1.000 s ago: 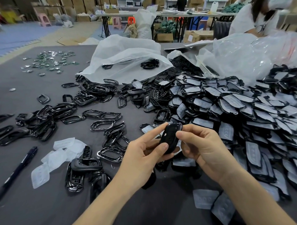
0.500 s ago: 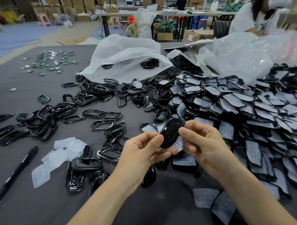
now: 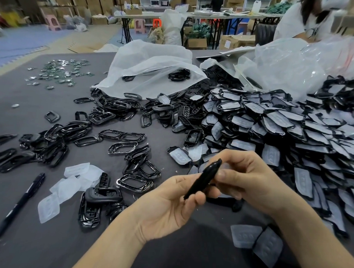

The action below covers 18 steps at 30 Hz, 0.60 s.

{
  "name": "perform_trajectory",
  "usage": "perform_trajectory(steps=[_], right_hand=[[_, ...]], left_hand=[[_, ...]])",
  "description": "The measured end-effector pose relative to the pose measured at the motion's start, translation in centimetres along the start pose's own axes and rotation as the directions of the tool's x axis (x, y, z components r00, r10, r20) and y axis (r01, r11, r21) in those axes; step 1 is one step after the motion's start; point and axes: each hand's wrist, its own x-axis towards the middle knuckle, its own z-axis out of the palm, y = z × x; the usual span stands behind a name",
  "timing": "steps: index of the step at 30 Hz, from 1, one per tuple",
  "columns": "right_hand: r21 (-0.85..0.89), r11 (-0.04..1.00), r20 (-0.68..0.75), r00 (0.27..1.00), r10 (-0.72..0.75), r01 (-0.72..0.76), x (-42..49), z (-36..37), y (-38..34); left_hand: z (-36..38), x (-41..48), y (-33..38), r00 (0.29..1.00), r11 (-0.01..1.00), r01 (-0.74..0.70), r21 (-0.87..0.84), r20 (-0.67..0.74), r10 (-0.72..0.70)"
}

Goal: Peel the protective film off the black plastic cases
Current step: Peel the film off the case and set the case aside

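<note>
I hold one black plastic case (image 3: 203, 179) edge-on above the dark table (image 3: 28, 239). My left hand (image 3: 169, 205) grips its lower end between thumb and fingers. My right hand (image 3: 244, 180) pinches its upper part from the right. A large heap of film-covered black cases (image 3: 282, 133) fills the right side. Peeled cloudy films (image 3: 70, 184) lie at the lower left beside a few bare black cases (image 3: 101, 197). Whether film is still on the held case I cannot tell.
Black frame rings (image 3: 121, 138) are scattered across the middle and left. A black pen (image 3: 17, 206) lies at the lower left. White plastic bags (image 3: 152, 66) sit behind the heap. Small metal parts (image 3: 60, 71) lie far left. Another person (image 3: 304, 20) sits at the back right.
The case has turned from showing its broad face to edge-on and tilted. My left thumb has slid down to its lower end; both hands have stayed in about the same place.
</note>
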Motion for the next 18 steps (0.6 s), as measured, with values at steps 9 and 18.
perform_trajectory(steps=[9,18], right_hand=[[-0.164,0.986,-0.339,0.940,-0.051,-0.006,0.1,-1.1,0.3],[-0.153,0.988,-0.502,0.859,-0.095,0.020,0.2,-0.8,0.5]], left_hand=[[-1.4,1.0,0.7,0.928,0.973,-0.233,0.000,-0.298,0.222],[-2.2,1.5,-0.2,0.818,0.869,-0.408,0.281,-0.311,0.484]])
